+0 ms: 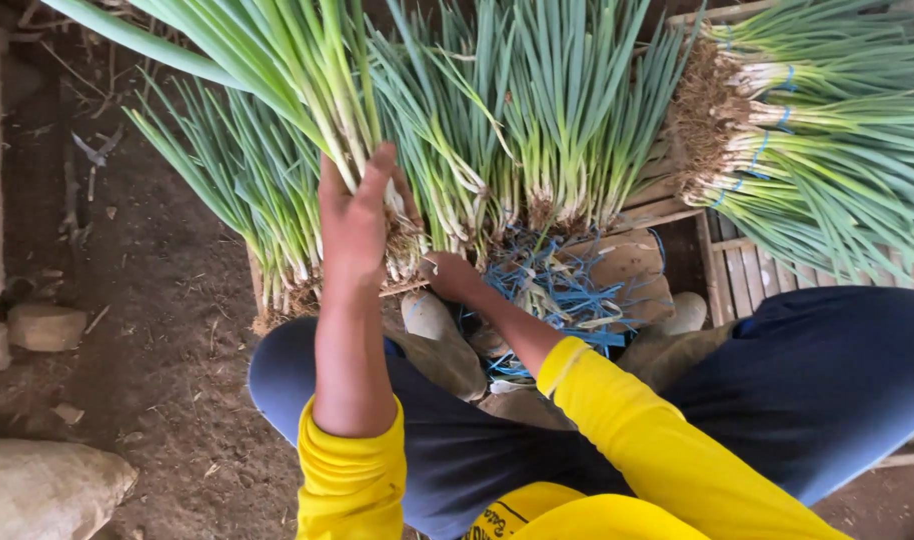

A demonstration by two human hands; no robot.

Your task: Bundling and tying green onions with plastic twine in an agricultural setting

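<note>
- A bunch of green onions point(322, 100) is held in the left hand point(355, 225), the grip closed round the pale stalks just above the roots; its long axis runs up and away, leaves toward the far left.
- The right hand point(447, 275) is lower, at the root ends of the loose onions point(537, 130); whether its grip is closed cannot be told.
- Blue ties point(557, 290) lie just beside the right hand.
- Tied bundles point(807, 130) are stacked on the wooden pallet point(752, 280) at its far right.
- The earthen floor point(157, 330) lies on the left.
</note>
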